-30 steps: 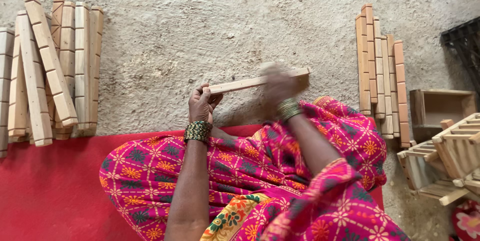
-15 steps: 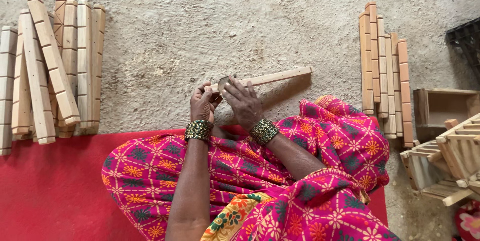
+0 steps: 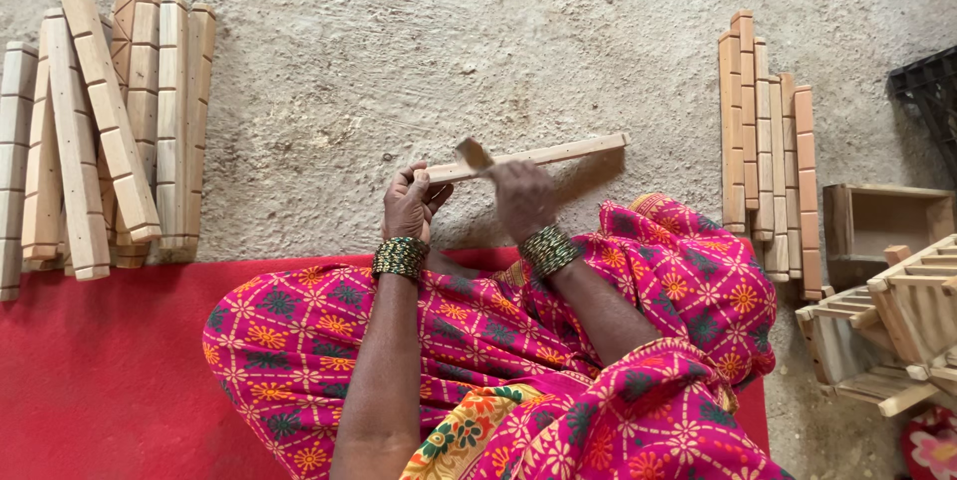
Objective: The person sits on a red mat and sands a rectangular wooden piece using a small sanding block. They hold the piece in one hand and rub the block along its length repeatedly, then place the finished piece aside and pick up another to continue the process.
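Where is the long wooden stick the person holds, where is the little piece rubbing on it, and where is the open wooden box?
wooden stick (image 3: 568, 150), head view, bare middle of its length.
small piece (image 3: 473, 153), head view, its flat top, pinched by the right hand (image 3: 520, 196).
open wooden box (image 3: 882, 223), head view, its inner wall.

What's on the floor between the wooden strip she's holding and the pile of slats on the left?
Only bare concrete floor between the wooden strip and left slat pile, in the head view.

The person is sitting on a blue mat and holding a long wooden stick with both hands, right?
Not quite: the mat is red, not blue, as the head view shows. The rest holds: the left hand and right hand both hold the long wooden stick.
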`<state>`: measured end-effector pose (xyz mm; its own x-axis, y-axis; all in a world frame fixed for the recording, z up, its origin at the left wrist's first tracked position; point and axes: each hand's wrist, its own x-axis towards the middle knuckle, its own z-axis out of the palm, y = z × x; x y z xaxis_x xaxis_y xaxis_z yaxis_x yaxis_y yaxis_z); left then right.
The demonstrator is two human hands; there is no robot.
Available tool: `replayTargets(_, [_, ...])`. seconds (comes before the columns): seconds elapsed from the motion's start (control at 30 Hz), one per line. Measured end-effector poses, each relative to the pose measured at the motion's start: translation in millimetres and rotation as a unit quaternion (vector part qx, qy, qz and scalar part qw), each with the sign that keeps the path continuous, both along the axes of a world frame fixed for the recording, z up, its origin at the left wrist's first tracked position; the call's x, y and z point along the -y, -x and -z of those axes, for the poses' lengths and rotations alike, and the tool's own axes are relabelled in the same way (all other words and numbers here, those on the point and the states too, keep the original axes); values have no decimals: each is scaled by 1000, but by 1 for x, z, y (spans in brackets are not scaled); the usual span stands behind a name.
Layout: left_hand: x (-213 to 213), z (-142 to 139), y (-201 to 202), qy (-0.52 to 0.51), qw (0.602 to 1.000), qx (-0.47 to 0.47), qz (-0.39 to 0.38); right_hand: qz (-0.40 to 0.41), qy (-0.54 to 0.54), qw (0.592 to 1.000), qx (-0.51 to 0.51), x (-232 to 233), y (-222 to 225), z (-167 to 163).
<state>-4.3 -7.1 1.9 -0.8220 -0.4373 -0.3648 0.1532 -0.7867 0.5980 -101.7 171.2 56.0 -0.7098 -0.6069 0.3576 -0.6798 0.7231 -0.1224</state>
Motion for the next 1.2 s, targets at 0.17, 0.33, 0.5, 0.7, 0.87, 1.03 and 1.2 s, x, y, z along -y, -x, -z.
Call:
replayTargets(0.17, [-1,-3,0,7,1000,4,-4,49,-20,998,-34,-9,36,-2])
replayTargets(0.33, [-1,-3,2,8,1000,10,-4,-26,-32,996,-75,-14,27,10])
replayTargets(0.5, [0,-2,1,14,1000,7,1,-37,-34,994,-96,-14,24,14])
replayTargets(0.7, [1,-2,0,0,1000,0,8,6,4,1000,-7,30,3,1])
replayTargets(0.87, [4,-1,-2,-6,1000,10,-6,-177,44,982,-51,59,-30,-3])
replayTargets(1.03, [1,0,0,-3,1000,13,-20,-239,-37,970,-3,-12,39,-1])
replayTargets(1.2, [1,-3,0,-3,1000,8,-16,214,-140,967,28,-113,126,10])
